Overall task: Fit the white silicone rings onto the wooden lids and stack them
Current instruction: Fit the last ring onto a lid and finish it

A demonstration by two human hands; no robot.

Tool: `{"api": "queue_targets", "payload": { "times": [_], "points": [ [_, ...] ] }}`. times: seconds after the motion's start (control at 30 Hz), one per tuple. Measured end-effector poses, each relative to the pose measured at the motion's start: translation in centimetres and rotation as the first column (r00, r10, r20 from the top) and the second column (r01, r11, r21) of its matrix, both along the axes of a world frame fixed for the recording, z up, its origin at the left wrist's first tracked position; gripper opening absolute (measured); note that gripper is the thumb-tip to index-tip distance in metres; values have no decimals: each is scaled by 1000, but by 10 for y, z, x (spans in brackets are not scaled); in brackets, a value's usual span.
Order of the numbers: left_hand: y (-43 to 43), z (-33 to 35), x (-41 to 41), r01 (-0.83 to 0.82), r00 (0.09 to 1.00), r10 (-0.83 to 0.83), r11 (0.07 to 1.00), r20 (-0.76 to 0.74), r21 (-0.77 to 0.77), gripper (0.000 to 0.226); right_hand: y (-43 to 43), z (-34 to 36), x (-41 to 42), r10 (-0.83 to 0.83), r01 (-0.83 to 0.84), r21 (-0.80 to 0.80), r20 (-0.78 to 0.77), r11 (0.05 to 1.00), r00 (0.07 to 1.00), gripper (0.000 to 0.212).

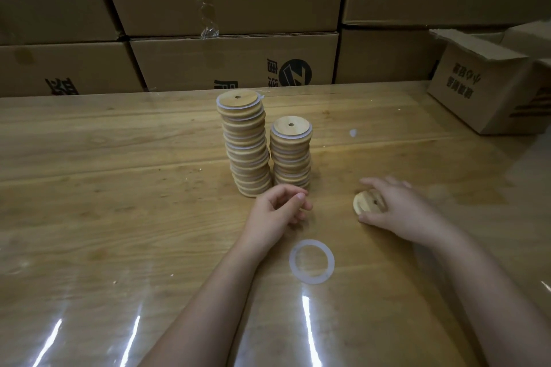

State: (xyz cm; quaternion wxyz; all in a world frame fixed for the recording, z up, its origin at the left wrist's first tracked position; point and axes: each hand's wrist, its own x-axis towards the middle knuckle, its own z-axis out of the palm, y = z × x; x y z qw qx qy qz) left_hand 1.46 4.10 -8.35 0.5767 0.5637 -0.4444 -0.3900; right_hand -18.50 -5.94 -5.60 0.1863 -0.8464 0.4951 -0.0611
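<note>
the right hand (396, 211) curls round a loose wooden lid (367, 203) lying on the table (119, 188). the left hand (277, 210) hangs loosely curled and empty just in front of the taller stack (246, 146) and shorter stack (290, 155). a white silicone ring (311, 261) lies flat just nearer the person, between the forearms.

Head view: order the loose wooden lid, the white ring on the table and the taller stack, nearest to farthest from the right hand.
1. The loose wooden lid: gripped by the right hand itself.
2. The white ring: flat on the table, left of that hand and nearer the camera.
3. The taller stack: farther left, past the shorter stack.
</note>
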Motion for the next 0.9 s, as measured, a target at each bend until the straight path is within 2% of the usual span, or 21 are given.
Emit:
{"api": "queue_targets", "payload": {
  "times": [0.07,0.23,0.3,0.37,0.43,0.53,0.6,0.67,0.73,0.83,0.9],
  "points": [
    [0,0,-1,-11,1000,12,1000,16,-7,11,8,-3,6,35,-34,-10,121,999,992,64],
    [-1,-2,-5,48,995,-49,999,84,7,22,30,-11,35,225,-144,-238,363,961,904,56],
    [0,-3,-5,109,991,-109,994,78,0,22,38,-13,45,294,-167,-325,396,931,870,53],
    [0,-3,-2,103,994,-103,995,39,3,15,42,-16,51,331,-174,-374,414,911,848,52],
    [-2,-4,1,33,999,-33,999,3,-3,12,43,-16,52,310,-141,-350,495,926,812,49],
    [-3,-4,3,-105,991,103,994,-88,-17,8,38,-17,43,193,-21,-275,618,961,762,28],
    [-4,-4,4,-170,977,166,985,-130,-18,9,36,-20,37,170,-85,-177,549,981,818,23],
    [-4,-4,5,-188,972,182,982,-149,-25,11,36,-23,35,259,-245,-85,365,966,895,31],
    [-4,-4,5,-189,973,183,981,-143,-34,12,38,-26,37,350,-350,-45,235,936,907,34],
    [-3,-3,4,-194,971,184,980,-151,-52,14,44,-24,41,394,-394,-57,277,917,876,13],
    [-2,-2,3,-185,973,173,980,-151,-68,14,47,-23,42,416,-417,-61,279,907,865,6]
  ]
}}
